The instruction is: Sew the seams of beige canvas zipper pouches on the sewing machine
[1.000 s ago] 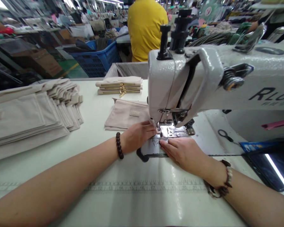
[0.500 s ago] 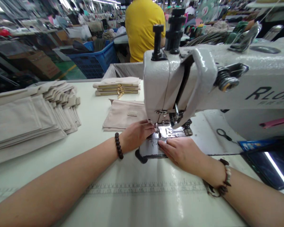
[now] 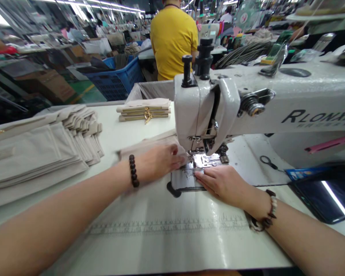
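My left hand [image 3: 161, 163] is closed on the near edge of a beige fabric piece [image 3: 149, 147], just left of the needle area of a white sewing machine [image 3: 207, 103]. The fabric is slightly smeared by motion, and its right end is hidden behind the machine head. My right hand [image 3: 222, 184] rests on the metal needle plate [image 3: 185, 180], its fingers stretched out toward the presser foot [image 3: 192, 159]. No fabric shows under the right fingers.
A stack of beige pieces [image 3: 31, 153] lies on the left. Behind the fabric sit folded pieces with gold zippers [image 3: 145, 111]. Small thread snips [image 3: 268, 163] and a dark-screened phone [image 3: 324, 191] lie at right. A person in a yellow shirt [image 3: 174, 42] sits ahead.
My left hand has shifted left and turned the fabric piece, whose label no longer shows. My right hand has stayed nearly in place on the plate. The camera view has shifted slightly.
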Action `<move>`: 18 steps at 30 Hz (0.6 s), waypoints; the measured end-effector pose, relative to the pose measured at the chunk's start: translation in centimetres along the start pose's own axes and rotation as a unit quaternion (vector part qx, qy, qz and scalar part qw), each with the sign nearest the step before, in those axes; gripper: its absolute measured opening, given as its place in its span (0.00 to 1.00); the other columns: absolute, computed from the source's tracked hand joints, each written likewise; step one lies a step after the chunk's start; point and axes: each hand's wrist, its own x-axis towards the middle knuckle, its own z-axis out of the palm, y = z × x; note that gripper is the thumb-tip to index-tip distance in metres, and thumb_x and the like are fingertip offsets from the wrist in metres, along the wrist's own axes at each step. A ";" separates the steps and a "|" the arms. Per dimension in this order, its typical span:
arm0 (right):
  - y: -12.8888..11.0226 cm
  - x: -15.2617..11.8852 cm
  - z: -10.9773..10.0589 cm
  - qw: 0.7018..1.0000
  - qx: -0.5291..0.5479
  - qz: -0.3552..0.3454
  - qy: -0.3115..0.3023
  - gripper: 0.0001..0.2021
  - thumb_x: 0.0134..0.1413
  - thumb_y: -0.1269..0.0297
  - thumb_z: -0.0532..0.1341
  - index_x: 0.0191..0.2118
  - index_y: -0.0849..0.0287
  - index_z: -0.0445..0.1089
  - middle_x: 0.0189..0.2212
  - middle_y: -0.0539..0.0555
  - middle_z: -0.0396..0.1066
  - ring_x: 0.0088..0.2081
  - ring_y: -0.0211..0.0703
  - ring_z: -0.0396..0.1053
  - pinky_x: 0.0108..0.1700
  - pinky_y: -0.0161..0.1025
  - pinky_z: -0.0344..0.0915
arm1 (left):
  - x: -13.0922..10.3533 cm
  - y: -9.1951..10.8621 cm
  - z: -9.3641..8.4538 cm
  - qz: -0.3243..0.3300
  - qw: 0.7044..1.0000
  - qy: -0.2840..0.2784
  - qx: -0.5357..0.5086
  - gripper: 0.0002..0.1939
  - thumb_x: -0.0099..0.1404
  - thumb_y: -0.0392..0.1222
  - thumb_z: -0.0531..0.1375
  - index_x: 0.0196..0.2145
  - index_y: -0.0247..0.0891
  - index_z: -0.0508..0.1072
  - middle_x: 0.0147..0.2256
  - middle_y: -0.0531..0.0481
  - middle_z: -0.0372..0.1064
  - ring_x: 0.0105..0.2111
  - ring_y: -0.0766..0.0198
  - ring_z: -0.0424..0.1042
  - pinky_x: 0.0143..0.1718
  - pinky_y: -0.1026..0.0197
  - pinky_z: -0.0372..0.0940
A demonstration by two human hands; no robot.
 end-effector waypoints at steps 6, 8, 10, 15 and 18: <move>0.3 -0.3 -0.2 1.000 -0.012 -0.004 0.003 0.12 0.60 0.67 0.48 0.33 0.62 0.67 0.20 0.49 0.63 0.21 0.36 0.55 0.24 0.37 0.40 | -0.5 4.7 -0.9 -0.089 0.986 -0.136 -0.047 0.19 0.57 0.39 0.60 0.46 0.32 0.66 0.38 0.44 0.64 0.36 0.60 0.66 0.37 0.60 0.64; 0.3 -0.3 -0.3 1.000 -0.011 -0.007 -0.004 0.11 0.59 0.67 0.48 0.33 0.62 0.67 0.20 0.49 0.63 0.21 0.36 0.55 0.24 0.37 0.40 | -0.2 5.6 -1.1 -0.110 0.979 -0.153 -0.075 0.18 0.58 0.38 0.60 0.45 0.31 0.67 0.39 0.44 0.64 0.37 0.61 0.64 0.41 0.60 0.62; 0.3 -0.2 -0.2 1.000 -0.009 -0.005 -0.013 0.11 0.60 0.67 0.48 0.33 0.62 0.67 0.21 0.49 0.63 0.21 0.36 0.56 0.24 0.37 0.40 | 0.1 5.9 -1.1 -0.120 0.976 -0.157 -0.097 0.17 0.59 0.38 0.59 0.45 0.31 0.67 0.38 0.45 0.64 0.38 0.61 0.63 0.42 0.60 0.62; 0.3 0.0 0.0 1.000 -0.011 0.008 -0.025 0.11 0.60 0.66 0.48 0.35 0.61 0.67 0.23 0.50 0.65 0.22 0.36 0.57 0.24 0.37 0.41 | 0.3 5.9 -0.7 -0.153 0.968 -0.138 -0.143 0.18 0.59 0.38 0.58 0.47 0.29 0.66 0.38 0.44 0.63 0.40 0.60 0.62 0.44 0.59 0.61; 0.0 -0.1 -0.5 0.999 -0.018 0.016 -0.037 0.11 0.60 0.66 0.48 0.35 0.61 0.67 0.23 0.50 0.65 0.22 0.36 0.57 0.23 0.37 0.40 | 0.0 6.1 -0.7 -0.171 0.964 -0.135 -0.153 0.17 0.59 0.38 0.58 0.46 0.30 0.67 0.40 0.43 0.62 0.40 0.60 0.63 0.45 0.57 0.61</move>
